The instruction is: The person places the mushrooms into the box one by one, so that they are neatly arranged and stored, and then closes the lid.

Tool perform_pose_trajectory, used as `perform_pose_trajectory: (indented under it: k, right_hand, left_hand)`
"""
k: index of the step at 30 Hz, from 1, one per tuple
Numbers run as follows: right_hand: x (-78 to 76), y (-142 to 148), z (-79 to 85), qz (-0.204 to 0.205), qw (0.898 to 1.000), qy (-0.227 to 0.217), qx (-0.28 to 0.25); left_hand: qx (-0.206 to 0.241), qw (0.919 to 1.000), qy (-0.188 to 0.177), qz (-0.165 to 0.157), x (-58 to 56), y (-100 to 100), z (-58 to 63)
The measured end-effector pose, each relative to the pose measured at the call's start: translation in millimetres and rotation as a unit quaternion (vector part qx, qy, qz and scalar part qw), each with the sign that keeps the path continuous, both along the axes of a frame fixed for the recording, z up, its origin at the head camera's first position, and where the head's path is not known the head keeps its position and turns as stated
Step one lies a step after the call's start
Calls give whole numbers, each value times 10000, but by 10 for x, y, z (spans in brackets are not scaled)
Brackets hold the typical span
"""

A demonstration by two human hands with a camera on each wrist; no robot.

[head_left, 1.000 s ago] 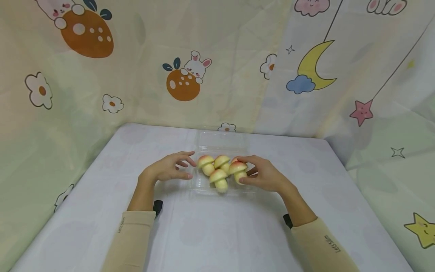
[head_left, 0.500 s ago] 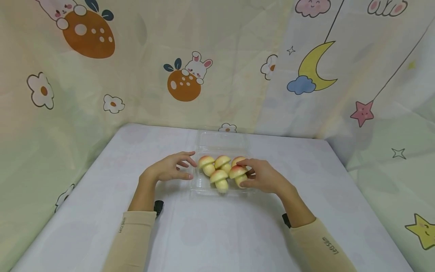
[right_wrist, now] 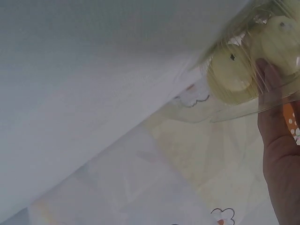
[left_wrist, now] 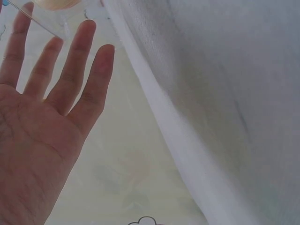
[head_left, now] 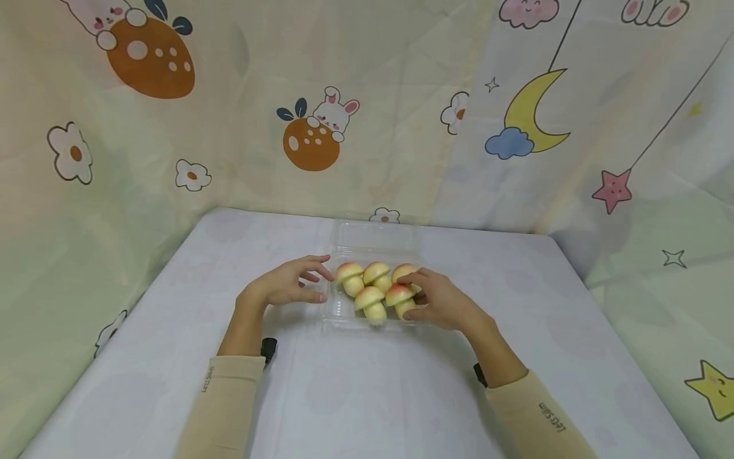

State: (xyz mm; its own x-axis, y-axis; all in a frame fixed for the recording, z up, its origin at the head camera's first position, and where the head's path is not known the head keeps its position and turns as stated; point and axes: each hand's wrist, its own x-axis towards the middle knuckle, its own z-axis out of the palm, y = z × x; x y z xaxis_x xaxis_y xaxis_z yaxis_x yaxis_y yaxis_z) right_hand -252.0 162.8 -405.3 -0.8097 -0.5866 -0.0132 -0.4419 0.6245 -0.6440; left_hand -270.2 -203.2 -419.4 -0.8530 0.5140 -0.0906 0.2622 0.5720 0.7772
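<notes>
Several mushroom-shaped pieces, pale yellow with red-tinged caps, lie in a clear plastic box (head_left: 343, 317) in the head view. My right hand (head_left: 444, 299) reaches in from the right and pinches the front right mushroom (head_left: 399, 296) between thumb and fingers. Behind it, another mushroom (head_left: 404, 270) is partly covered by that hand. On the left, my left hand (head_left: 287, 282) holds nothing, its fingers spread beside the box's left wall. In the left wrist view the palm (left_wrist: 35, 140) shows with straight fingers. Through clear plastic the right wrist view shows a mushroom (right_wrist: 232, 72) near the fingers.
The box's clear lid (head_left: 375, 236) is folded back toward the far table edge. A white cloth covers the table (head_left: 344, 395). Behind it hangs a printed curtain (head_left: 390, 140) with rabbits, flowers and a moon.
My right hand has moved slightly left and toward me, bringing the pinched mushroom down beside the front middle one. The left hand keeps its place.
</notes>
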Motion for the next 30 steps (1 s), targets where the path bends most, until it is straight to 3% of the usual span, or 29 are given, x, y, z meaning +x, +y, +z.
perform_pose_trajectory:
  k: [19, 30]
  right_hand:
    - [12, -83, 103, 280, 9948, 474, 857]
    - [87, 38, 175, 48, 9920, 1031, 725]
  left_hand:
    - [13, 10000, -74, 39, -9, 15, -8]
    - [63, 10000, -17, -6, -38, 3, -21]
